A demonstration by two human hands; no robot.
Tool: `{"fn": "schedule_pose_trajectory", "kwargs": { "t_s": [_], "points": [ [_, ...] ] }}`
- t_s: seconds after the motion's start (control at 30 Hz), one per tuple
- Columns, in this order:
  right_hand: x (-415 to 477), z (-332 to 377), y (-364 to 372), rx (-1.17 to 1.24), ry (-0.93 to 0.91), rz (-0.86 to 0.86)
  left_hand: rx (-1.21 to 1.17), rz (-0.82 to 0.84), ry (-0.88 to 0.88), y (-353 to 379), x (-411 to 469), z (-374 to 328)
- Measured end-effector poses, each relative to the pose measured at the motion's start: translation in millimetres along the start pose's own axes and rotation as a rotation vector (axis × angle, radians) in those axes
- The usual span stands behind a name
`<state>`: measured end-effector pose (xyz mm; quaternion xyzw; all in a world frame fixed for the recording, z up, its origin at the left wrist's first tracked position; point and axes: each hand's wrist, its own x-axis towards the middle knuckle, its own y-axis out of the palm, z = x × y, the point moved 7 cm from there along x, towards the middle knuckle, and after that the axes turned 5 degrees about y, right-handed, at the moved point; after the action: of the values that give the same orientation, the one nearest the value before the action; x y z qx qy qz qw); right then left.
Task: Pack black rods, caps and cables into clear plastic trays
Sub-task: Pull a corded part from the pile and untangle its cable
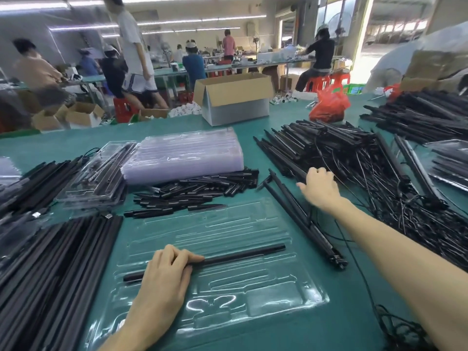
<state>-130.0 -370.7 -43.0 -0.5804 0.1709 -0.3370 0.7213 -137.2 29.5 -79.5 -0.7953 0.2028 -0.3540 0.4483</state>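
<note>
A clear plastic tray (266,307) lies on the green table in front of me. My left hand (164,277) presses one black rod (240,255) into a long groove of that tray, fingers curled over it. My right hand (320,188) reaches out to the near edge of a big heap of black rods with cables (367,168), fingers bent onto a rod there. Short black caps (192,191) lie in a pile behind the tray. Long plain rods (58,269) are stacked at my left.
A stack of empty clear trays (182,155) stands at the back centre, with filled trays (98,176) to its left. A few cabled rods (304,224) lie right of the tray. An open cardboard box (233,97) and red bag (329,105) sit farther back. People work at distant tables.
</note>
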Motion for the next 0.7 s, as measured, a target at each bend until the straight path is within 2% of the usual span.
{"fn": "schedule_pose_trajectory", "kwargs": {
  "t_s": [0.1, 0.33, 0.5, 0.7],
  "points": [
    [13, -2, 15, -0.002, 0.006, 0.048, 0.0, -0.038, 0.008, -1, 3, 1],
    [16, 3, 14, -0.027, -0.029, -0.093, 0.03, -0.055, 0.054, -3, 4, -4],
    [16, 7, -24, 0.377, 0.031, -0.044, 0.015, -0.032, -0.011, 0, 2, 1],
    [2, 3, -88, 0.686, 0.027, -0.068, 0.028, -0.03, 0.004, -2, 2, -2]
  ]
}}
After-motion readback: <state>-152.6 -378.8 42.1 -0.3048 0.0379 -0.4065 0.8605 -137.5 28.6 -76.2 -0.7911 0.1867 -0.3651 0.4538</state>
